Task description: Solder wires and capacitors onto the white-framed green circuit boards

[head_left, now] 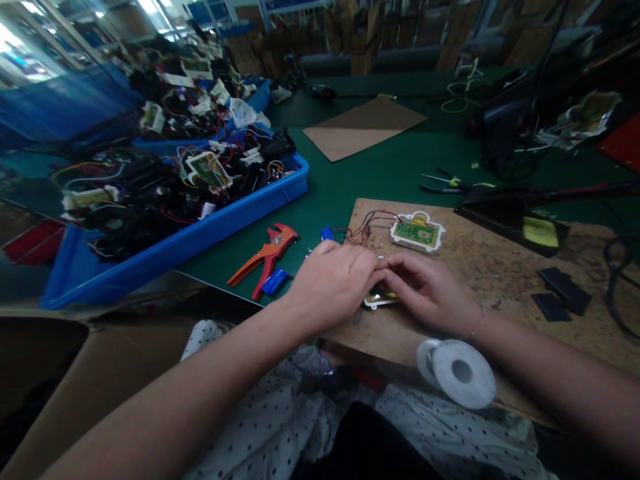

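Small board point(379, 301) pinched betw. L hand point(333, 283) & R hand point(430, 293), on wood mat point(500, 280).

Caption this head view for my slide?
Bench work: left hand and right hand meet over a small white-edged part on a brown board, circuit board behind.

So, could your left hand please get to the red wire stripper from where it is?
Probably yes: the red wire stripper lies uncovered on the green table just left of the left hand, with only a small blue cylinder near its handles and nothing across the way.
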Demonstrator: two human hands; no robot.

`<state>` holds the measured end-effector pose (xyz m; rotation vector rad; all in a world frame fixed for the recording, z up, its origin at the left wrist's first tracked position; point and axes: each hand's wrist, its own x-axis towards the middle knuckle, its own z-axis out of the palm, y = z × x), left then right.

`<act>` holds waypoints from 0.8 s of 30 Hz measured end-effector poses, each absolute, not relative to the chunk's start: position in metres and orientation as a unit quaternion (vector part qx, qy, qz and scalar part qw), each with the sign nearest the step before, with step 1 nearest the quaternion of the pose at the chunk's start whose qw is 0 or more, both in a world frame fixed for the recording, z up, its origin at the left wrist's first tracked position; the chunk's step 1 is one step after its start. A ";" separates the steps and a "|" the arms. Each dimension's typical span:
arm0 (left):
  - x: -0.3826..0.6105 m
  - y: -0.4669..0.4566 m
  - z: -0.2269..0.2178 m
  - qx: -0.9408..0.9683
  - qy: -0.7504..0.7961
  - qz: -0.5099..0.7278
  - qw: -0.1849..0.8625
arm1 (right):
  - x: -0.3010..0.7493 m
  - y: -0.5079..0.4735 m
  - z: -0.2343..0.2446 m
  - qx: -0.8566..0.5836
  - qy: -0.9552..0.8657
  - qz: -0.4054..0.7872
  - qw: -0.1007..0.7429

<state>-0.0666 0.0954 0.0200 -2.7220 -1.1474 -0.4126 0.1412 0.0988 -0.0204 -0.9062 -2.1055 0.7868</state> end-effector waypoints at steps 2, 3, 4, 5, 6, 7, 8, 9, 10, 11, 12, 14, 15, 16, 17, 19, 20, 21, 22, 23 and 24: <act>-0.067 0.095 0.018 -0.913 -0.373 -0.134 0.096 | 0.142 0.100 -0.020 -0.336 -0.816 0.310 0.354; -0.067 0.095 0.017 -0.914 -0.370 -0.133 0.097 | 0.142 0.100 -0.019 -0.332 -0.815 0.316 0.354; -0.067 0.094 0.016 -0.915 -0.368 -0.132 0.096 | 0.142 0.100 -0.019 -0.330 -0.813 0.323 0.354; -0.067 0.094 0.015 -0.916 -0.366 -0.132 0.092 | 0.143 0.100 -0.019 -0.330 -0.812 0.330 0.351; -0.067 0.093 0.014 -0.919 -0.363 -0.131 0.085 | 0.143 0.100 -0.018 -0.330 -0.812 0.334 0.346; -0.067 0.092 0.014 -0.922 -0.359 -0.127 0.077 | 0.143 0.100 -0.018 -0.330 -0.813 0.337 0.340; -0.068 0.091 0.014 -0.925 -0.353 -0.121 0.067 | 0.143 0.100 -0.017 -0.332 -0.814 0.339 0.336; -0.069 0.091 0.015 -0.929 -0.348 -0.113 0.056 | 0.142 0.100 -0.016 -0.335 -0.813 0.342 0.331; -0.073 0.091 0.017 -0.931 -0.347 -0.107 0.044 | 0.142 0.099 -0.015 -0.340 -0.811 0.345 0.326; -0.077 0.092 0.020 -0.928 -0.355 -0.108 0.035 | 0.142 0.099 -0.014 -0.348 -0.809 0.348 0.322; -0.084 0.094 0.023 -0.918 -0.377 -0.121 0.026 | 0.142 0.099 -0.013 -0.357 -0.805 0.352 0.318; -0.103 0.100 0.031 -0.870 -0.456 -0.186 0.012 | 0.142 0.099 -0.013 -0.374 -0.791 0.370 0.313; -0.113 0.104 0.035 -0.835 -0.502 -0.227 0.005 | 0.141 0.099 -0.013 -0.380 -0.781 0.385 0.313; -0.124 0.108 0.037 -0.800 -0.538 -0.264 0.001 | 0.141 0.099 -0.013 -0.384 -0.769 0.402 0.316; -0.133 0.112 0.038 -0.776 -0.562 -0.288 -0.001 | 0.141 0.099 -0.014 -0.388 -0.755 0.420 0.320; -0.143 0.115 0.037 -0.761 -0.575 -0.301 -0.014 | 0.139 0.098 -0.016 -0.396 -0.731 0.445 0.333; -0.144 0.114 0.035 -0.766 -0.571 -0.294 -0.022 | 0.138 0.098 -0.017 -0.400 -0.722 0.452 0.338; -0.141 0.112 0.033 -0.776 -0.563 -0.283 -0.033 | 0.137 0.098 -0.018 -0.403 -0.715 0.457 0.343; -0.136 0.107 0.031 -0.787 -0.553 -0.270 -0.047 | 0.136 0.098 -0.018 -0.406 -0.710 0.459 0.347; -0.129 0.102 0.029 -0.799 -0.539 -0.260 -0.065 | 0.135 0.098 -0.019 -0.406 -0.708 0.460 0.351; -0.121 0.096 0.028 -0.810 -0.522 -0.253 -0.087 | 0.135 0.098 -0.020 -0.406 -0.705 0.462 0.353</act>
